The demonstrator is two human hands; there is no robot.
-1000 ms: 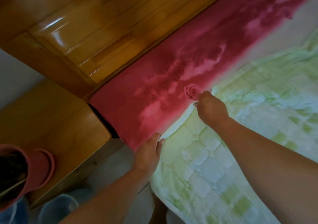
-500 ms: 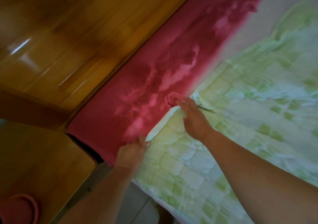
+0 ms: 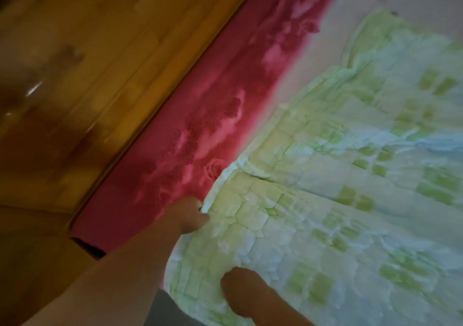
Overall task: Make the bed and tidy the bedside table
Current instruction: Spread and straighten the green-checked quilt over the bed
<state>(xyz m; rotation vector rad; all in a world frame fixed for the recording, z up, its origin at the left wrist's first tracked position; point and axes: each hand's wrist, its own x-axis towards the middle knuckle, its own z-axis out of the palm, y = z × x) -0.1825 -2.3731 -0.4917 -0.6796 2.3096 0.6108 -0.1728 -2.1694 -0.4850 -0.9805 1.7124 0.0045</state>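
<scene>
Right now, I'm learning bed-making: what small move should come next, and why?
Probably tug the green quilt toward the headboard: the left hand grips its corner edge, the right hand lies lower on it, a fold runs beside the corner, and red sheet lies bare.

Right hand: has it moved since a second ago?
Yes. The right hand has pulled back from the rose print on the red sheet, down the quilt toward the person.

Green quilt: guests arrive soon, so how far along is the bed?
Done: the green quilt is spread over the red sheet. In hand: the left hand pinches its top edge; the right hand rests on it nearer, grip unclear. Left: a fold and creases cross the quilt, and its edge runs uneven.
</scene>
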